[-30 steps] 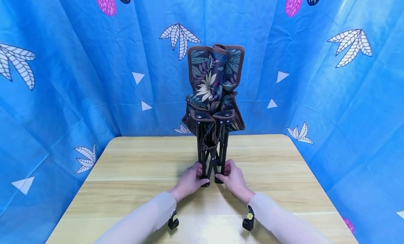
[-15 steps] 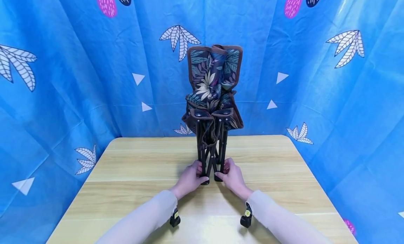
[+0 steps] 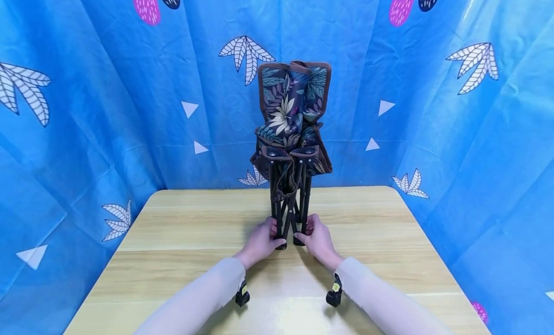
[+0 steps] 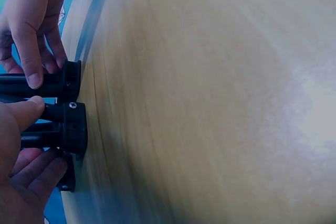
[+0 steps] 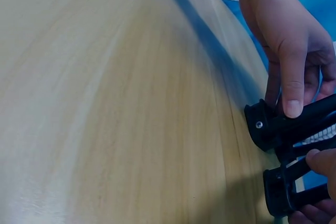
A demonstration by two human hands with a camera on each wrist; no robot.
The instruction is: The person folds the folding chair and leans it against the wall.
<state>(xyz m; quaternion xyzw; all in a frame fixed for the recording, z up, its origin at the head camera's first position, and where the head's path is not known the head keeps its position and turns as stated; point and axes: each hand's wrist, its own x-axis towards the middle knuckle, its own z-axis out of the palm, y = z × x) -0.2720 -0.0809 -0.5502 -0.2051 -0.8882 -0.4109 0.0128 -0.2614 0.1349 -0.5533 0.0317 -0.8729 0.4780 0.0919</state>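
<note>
A folded camping chair (image 3: 283, 116) stands upright near the middle of the wooden table. Its dark fabric has a leaf print and brown edging; the black tube legs (image 3: 291, 214) are drawn close together. My left hand (image 3: 259, 241) grips the left legs just above their feet, thumb in front and fingers behind. On the other side, my right hand (image 3: 319, 238) holds the right legs equally low. The left wrist view shows black plastic feet (image 4: 73, 129) with a screw, at the tabletop. In the right wrist view, a thumb (image 5: 293, 90) of the left hand presses a leg.
The light wooden table (image 3: 195, 219) has rounded far corners. Blue printed curtains (image 3: 207, 84) hang close behind it and along both sides. Black wrist cameras (image 3: 243, 295) hang below both sleeves, just over the table.
The chair's feet and both hands have shifted slightly away from me across the table. The chair's legs have come marginally closer together. Both hands keep their hold.
</note>
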